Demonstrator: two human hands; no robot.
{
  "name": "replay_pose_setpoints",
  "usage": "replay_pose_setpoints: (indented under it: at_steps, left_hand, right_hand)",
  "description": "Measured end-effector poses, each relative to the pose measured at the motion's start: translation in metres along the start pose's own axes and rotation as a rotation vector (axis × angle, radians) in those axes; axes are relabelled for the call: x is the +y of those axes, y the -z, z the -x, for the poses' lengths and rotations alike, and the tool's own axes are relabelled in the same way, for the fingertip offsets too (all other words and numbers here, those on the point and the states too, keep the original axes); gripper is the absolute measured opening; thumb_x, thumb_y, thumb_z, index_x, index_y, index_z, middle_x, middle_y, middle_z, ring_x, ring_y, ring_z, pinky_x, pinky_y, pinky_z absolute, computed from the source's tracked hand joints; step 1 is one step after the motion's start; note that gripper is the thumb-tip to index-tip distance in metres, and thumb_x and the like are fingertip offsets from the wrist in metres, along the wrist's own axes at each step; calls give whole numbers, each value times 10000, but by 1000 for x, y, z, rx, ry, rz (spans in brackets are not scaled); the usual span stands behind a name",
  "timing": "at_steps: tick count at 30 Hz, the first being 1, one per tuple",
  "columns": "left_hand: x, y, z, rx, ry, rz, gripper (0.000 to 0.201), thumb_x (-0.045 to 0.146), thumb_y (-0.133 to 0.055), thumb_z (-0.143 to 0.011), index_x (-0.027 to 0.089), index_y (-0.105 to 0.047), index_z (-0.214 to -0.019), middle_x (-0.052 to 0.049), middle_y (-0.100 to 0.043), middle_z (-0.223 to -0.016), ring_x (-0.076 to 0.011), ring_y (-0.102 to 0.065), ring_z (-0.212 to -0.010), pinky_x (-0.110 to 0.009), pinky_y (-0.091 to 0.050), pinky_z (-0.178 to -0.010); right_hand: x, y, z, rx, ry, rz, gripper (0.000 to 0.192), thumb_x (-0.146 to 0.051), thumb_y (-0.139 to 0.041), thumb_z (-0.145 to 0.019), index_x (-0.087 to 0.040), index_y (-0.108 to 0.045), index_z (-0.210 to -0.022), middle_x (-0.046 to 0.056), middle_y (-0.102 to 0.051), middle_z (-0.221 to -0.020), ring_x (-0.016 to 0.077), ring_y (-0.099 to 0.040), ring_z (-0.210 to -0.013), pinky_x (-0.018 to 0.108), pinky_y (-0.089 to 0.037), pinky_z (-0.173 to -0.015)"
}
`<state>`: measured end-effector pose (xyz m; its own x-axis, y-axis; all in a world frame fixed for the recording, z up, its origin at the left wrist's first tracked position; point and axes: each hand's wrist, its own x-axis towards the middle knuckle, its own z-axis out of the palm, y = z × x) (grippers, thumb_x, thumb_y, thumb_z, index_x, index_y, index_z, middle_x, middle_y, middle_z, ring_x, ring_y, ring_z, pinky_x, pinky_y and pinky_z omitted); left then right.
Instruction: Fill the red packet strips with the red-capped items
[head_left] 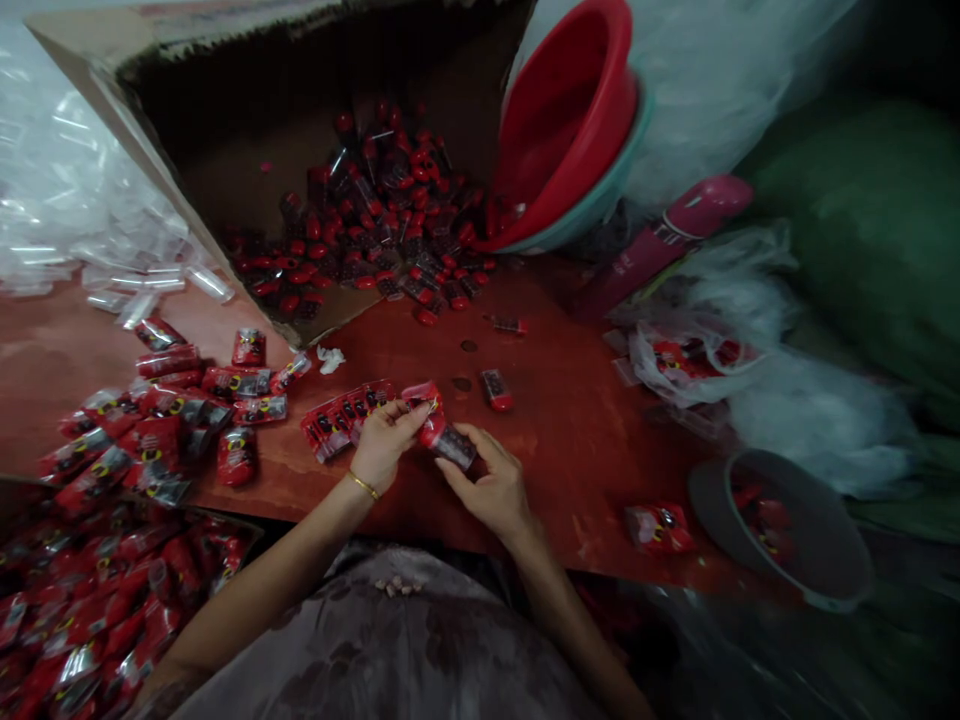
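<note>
My left hand (384, 440), with a gold bracelet at the wrist, pinches a red printed plastic sleeve (425, 402). Between the fingers and thumb of my right hand (491, 485) is a small clear container with dark contents (456, 448). Its upper end meets the sleeve; how far it sits inside, I cannot tell. Beside my left hand lies a fanned stack of flat red printed sleeves (334, 418), partly hidden by the fingers. A loose red-capped container (496, 389) lies on the red tabletop (570, 430) beyond my right hand, with another small container (508, 325) farther back.
A cardboard box (90, 60) on its side holds many red-capped containers (405, 200). Sleeved red packs (154, 430) pile up at left, above a box of more packs (97, 600). Right: red basin (555, 110), magenta bottle (660, 240), grey bowl (832, 540), red pack (660, 527).
</note>
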<state>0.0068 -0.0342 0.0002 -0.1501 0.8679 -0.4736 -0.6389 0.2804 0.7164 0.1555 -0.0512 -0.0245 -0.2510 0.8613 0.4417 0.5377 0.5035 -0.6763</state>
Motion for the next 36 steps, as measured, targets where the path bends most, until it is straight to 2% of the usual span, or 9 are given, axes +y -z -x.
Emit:
replay_pose_setpoints:
  at_steps: [6,13,19,23,26,29,32,34,36]
  left_hand:
    - [-10,-5,0,15,28,95,474,284,-870,-351,138,-576,-692,10,-671,-626,-83,-606,-558,-195,-490,-598]
    - [-17,-7,-1,-52,14,16,396,355,-826,-470,131,-621,-725,-2,-656,-624,-92,-574,-532,-203,-452,-548]
    - [-13,1,-7,-170,-286,-408,241,356,-691,-667,135,-665,-757,-5,-660,-692,-114,-562,-632,-214,-445,-624]
    - [-11,5,-4,-303,-318,-554,322,278,-635,-720,166,-639,-1022,-46,-687,-907,-173,-621,-790,-259,-476,-726]
    - [-9,6,2,-337,-316,-622,405,254,-660,-689,187,-619,-1087,-56,-682,-971,-207,-629,-866,-293,-477,-786]
    - [-5,8,7,-445,-290,-677,326,266,-673,-683,175,-664,-995,-54,-697,-889,-204,-627,-814,-286,-481,-752]
    - [1,6,5,-513,-230,-614,278,304,-668,-700,157,-683,-935,-55,-698,-847,-179,-616,-744,-265,-477,-704]
    - [4,2,3,-464,-193,-494,293,323,-689,-681,150,-686,-917,-55,-697,-853,-166,-609,-726,-260,-475,-701]
    - [5,-3,4,-372,-196,-391,277,325,-706,-659,139,-692,-864,-53,-693,-823,-158,-599,-714,-257,-471,-704]
  right_hand:
    - [-7,-11,-1,148,-30,151,342,-264,-577,-806,-195,-526,-1137,82,-654,-977,203,-627,-894,326,-524,-784]
    - [-9,-24,4,166,-85,178,344,-292,-549,-830,-178,-511,-1152,100,-640,-975,213,-617,-872,333,-520,-757]
    - [-7,4,-14,133,40,187,428,-315,-476,-873,-189,-418,-1279,134,-521,-1129,229,-533,-1020,392,-471,-853]
    - [-4,28,-44,35,286,349,259,-314,-577,-822,-273,-587,-1078,67,-570,-1015,230,-519,-997,407,-410,-901]
    - [-2,34,-59,-10,325,349,67,-297,-577,-822,-265,-631,-845,33,-596,-944,218,-531,-964,418,-384,-923]
    - [-1,33,-60,0,219,202,111,-295,-562,-827,-234,-594,-739,31,-593,-886,207,-542,-921,406,-411,-893]
    - [3,27,-51,128,27,-18,118,-318,-513,-851,-219,-575,-832,57,-571,-979,198,-547,-951,377,-444,-873]
    - [5,22,-38,175,-109,-143,215,-337,-449,-880,-216,-537,-1034,78,-554,-1089,183,-558,-974,351,-461,-864]
    - [5,16,-20,63,-213,-236,333,-376,-408,-892,-208,-480,-1170,88,-577,-1118,177,-586,-954,315,-492,-807]
